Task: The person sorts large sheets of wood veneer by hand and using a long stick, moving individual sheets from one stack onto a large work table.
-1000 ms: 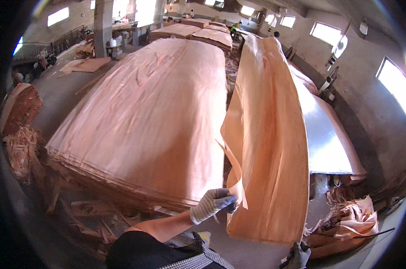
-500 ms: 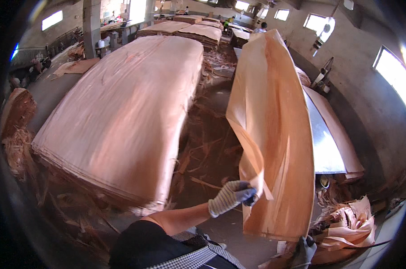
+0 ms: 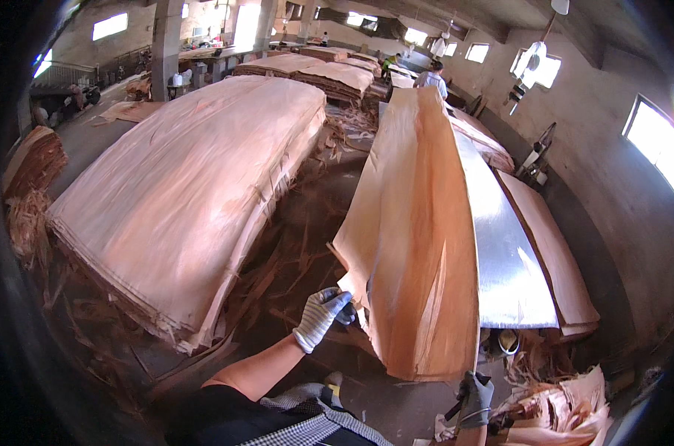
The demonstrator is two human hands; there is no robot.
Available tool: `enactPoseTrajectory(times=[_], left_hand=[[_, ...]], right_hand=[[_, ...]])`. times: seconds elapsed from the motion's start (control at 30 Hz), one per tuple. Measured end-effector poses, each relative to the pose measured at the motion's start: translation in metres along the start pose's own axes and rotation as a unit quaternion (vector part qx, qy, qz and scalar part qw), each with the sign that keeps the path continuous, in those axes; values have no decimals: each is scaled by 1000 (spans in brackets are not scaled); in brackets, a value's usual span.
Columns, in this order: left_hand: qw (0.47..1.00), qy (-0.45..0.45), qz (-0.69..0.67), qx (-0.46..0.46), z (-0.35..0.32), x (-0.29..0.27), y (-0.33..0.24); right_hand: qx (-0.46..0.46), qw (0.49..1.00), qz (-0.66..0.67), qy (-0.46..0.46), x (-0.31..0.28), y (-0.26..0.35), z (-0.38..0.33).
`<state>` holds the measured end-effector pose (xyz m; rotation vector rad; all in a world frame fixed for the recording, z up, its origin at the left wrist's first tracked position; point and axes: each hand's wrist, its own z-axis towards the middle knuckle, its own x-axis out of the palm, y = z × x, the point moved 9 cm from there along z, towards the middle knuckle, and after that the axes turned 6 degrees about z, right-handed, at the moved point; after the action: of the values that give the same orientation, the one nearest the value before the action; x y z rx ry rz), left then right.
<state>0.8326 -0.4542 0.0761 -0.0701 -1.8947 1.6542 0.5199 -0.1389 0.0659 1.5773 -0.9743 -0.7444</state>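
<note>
A long orange-brown wood veneer sheet stretches away from me over a shiny metal-topped table. Its left edge is ragged and droops off the table's side. My left hand, in a striped white glove with grey fingertips, is closed on that left edge. At the sheet's near right corner my right hand, also gloved, is closed, with the corner at its fingers. A small dark thing shows beside this hand; what it is I cannot make out.
A tall stack of pale veneer sheets stands on the left, with scraps along the aisle floor. Crumpled veneer waste lies at lower right. More veneer lies along the table's right side. A person stands beyond the far end.
The raised veneer sheet has come down onto the metal table, baring more of its surface. Its curled left edge has flattened. Both hands sit further left in view, still at the sheet.
</note>
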Motion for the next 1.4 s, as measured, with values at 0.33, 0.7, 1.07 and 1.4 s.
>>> enactPoseTrajectory(times=[0.33, 0.7, 1.07, 1.4], left_hand=[[997, -51, -58, -5, 134, 104, 78], [985, -169, -13, -18, 203, 136, 139], [945, -310, 29, -95, 129, 110, 248], [935, -334, -29, -120, 130, 127, 292]], right_hand=[[13, 999, -43, 17, -21, 10, 189], [90, 994, -38, 51, -33, -17, 359], [-169, 954, -239, 69, -118, -44, 402], [67, 990, -15, 125, -94, -25, 391]])
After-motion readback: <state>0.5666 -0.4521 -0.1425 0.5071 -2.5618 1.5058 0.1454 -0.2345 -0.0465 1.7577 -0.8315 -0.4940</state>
